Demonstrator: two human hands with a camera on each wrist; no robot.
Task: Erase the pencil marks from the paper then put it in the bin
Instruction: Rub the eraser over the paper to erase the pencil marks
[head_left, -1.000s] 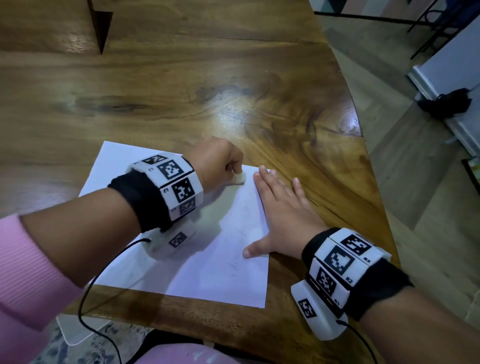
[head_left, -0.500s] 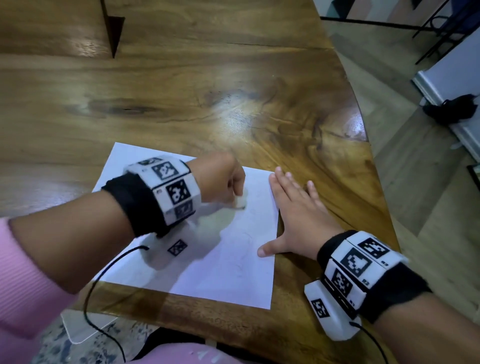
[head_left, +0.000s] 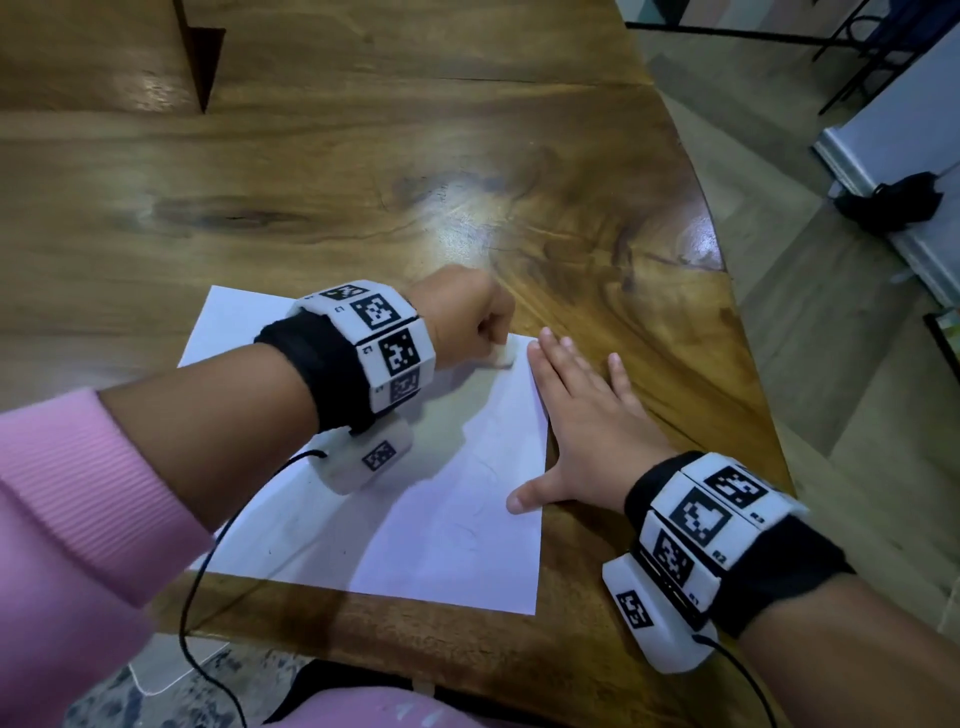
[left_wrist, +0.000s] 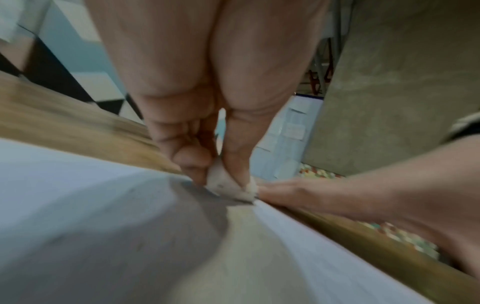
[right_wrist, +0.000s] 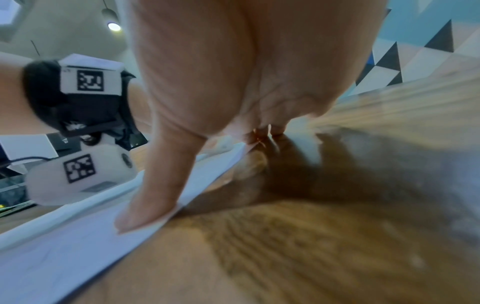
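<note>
My left hand (head_left: 467, 327) pinches the eraser (head_left: 503, 357) at the paper's (head_left: 426, 540) far right corner, its length hidden; my right hand (head_left: 587, 431), fingers straight, presses the paper's right edge.

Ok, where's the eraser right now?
In the head view the eraser is pinched in the left hand, pressed on the paper at its far right corner, just left of the right hand's fingertips.

A plain white sheet of paper (head_left: 447, 545), faintly smudged grey, lies on a glossy brown wooden table (head_left: 363, 171) streaked with darker grain. At its two o'clock corner sits a small off-white eraser (head_left: 505, 357) with grey specks. Both black wristbands (head_left: 322, 369) carry white blocks printed with black-and-white square codes, and at eight o'clock a ribbed pink sleeve (head_left: 67, 499) shows.
</note>
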